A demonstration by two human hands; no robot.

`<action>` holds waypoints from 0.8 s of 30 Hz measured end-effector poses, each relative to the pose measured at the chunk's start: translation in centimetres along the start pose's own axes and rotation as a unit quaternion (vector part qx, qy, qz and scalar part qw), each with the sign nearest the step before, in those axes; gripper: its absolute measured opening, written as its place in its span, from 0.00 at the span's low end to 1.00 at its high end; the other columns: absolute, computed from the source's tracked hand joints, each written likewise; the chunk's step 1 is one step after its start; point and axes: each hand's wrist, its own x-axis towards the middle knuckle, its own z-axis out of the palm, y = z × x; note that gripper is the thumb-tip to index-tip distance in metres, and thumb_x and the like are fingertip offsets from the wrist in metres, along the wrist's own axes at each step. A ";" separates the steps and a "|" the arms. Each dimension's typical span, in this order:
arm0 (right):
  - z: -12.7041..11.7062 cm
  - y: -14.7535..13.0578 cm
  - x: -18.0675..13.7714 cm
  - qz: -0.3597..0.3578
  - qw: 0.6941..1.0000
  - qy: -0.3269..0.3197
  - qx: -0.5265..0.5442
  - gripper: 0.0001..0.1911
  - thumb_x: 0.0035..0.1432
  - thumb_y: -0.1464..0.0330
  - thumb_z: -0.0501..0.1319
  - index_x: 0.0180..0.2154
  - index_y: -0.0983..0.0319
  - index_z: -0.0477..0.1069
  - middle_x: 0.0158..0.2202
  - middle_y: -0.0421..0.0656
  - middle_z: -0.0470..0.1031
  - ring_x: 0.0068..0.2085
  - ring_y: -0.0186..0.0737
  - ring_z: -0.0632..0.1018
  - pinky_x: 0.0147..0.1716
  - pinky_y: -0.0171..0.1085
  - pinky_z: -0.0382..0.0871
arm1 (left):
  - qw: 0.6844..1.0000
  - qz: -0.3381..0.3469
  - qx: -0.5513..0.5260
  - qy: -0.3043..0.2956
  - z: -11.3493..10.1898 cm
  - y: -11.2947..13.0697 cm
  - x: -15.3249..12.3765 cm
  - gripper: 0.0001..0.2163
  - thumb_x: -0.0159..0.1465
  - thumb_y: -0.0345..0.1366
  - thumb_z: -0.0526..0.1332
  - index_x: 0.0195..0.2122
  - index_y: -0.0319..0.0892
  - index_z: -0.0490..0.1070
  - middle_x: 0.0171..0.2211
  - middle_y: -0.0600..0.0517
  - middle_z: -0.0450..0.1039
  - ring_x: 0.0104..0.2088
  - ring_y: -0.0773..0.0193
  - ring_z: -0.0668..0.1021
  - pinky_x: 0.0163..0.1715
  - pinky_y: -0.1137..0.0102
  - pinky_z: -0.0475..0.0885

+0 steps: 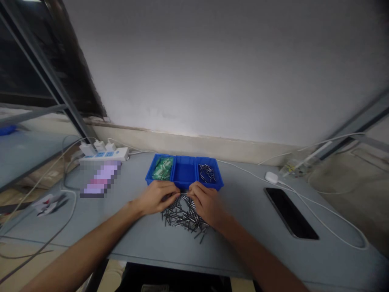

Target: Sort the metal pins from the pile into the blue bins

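Note:
My left hand and my right hand face each other just in front of a three-part blue bin. The fingers of both are pinched together, and what lies between the fingertips is too small to make out. Below and between the hands spreads a loose pile of thin dark metal pins on the grey table. Small green circuit boards fill the bin's left compartment. In the right one lie more metal pins, while the middle compartment shows bare blue plastic.
A white power strip with plugs stands at the back left, near a pixelated purple object. To the right lie a black phone, a white charger case and loose white cables. A pale wall rises behind the table.

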 end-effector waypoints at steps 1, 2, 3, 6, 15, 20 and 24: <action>0.1 0.0 -0.1 -0.001 1.000 -0.003 0.006 0.10 0.73 0.74 0.53 0.37 0.60 0.66 0.37 0.42 0.76 0.37 0.35 0.78 0.37 0.32 0.65 | 1.000 0.000 -0.002 -0.004 0.1 0.0 0.0 0.12 0.76 0.36 0.53 0.40 0.40 0.75 0.34 0.49 0.77 0.35 0.63 0.78 0.37 0.68 0.71; 0.2 0.0 -0.1 0.000 1.000 -0.008 0.012 0.10 0.73 0.74 0.53 0.37 0.60 0.66 0.38 0.42 0.76 0.37 0.35 0.78 0.37 0.32 0.65 | 1.000 0.000 -0.002 -0.007 0.2 0.0 0.0 0.12 0.75 0.36 0.53 0.41 0.40 0.75 0.34 0.49 0.77 0.36 0.62 0.78 0.38 0.68 0.72; 0.3 0.0 -0.1 0.000 1.000 -0.015 0.017 0.09 0.73 0.73 0.54 0.37 0.60 0.67 0.38 0.42 0.77 0.37 0.35 0.78 0.37 0.32 0.65 | 1.000 0.001 -0.001 -0.009 0.3 0.0 0.0 0.12 0.75 0.35 0.53 0.41 0.40 0.75 0.35 0.48 0.77 0.36 0.62 0.78 0.38 0.68 0.72; 0.3 -0.3 -0.1 -0.008 0.999 -0.035 0.019 0.10 0.75 0.71 0.54 0.37 0.60 0.68 0.36 0.41 0.77 0.35 0.35 0.78 0.36 0.33 0.65 | 1.000 0.011 0.008 -0.008 0.6 0.1 -0.1 0.11 0.75 0.35 0.53 0.42 0.40 0.75 0.35 0.48 0.77 0.36 0.62 0.78 0.37 0.68 0.72; -0.6 -0.3 0.2 -0.072 0.993 0.083 0.045 0.14 0.74 0.74 0.52 0.38 0.59 0.73 0.38 0.43 0.81 0.40 0.38 0.79 0.43 0.37 0.71 | 0.992 0.068 0.007 0.110 0.3 0.8 0.0 0.07 0.73 0.32 0.57 0.42 0.40 0.75 0.31 0.50 0.77 0.31 0.65 0.76 0.32 0.70 0.71; -2.4 1.3 0.1 -0.035 0.965 0.260 0.018 0.10 0.70 0.76 0.56 0.39 0.57 0.73 0.37 0.43 0.80 0.38 0.40 0.79 0.41 0.41 0.72 | 0.985 0.039 0.011 0.171 -0.1 0.3 -0.3 0.07 0.72 0.32 0.58 0.40 0.39 0.76 0.25 0.53 0.73 0.24 0.68 0.72 0.26 0.71 0.67; -3.8 2.3 0.7 0.103 0.947 0.285 -0.106 0.11 0.72 0.66 0.58 0.52 0.59 0.73 0.50 0.50 0.78 0.51 0.53 0.75 0.52 0.54 0.68 | 0.995 0.004 0.009 0.099 0.0 -0.3 -0.5 0.09 0.74 0.36 0.57 0.44 0.41 0.77 0.25 0.54 0.75 0.24 0.69 0.75 0.27 0.72 0.69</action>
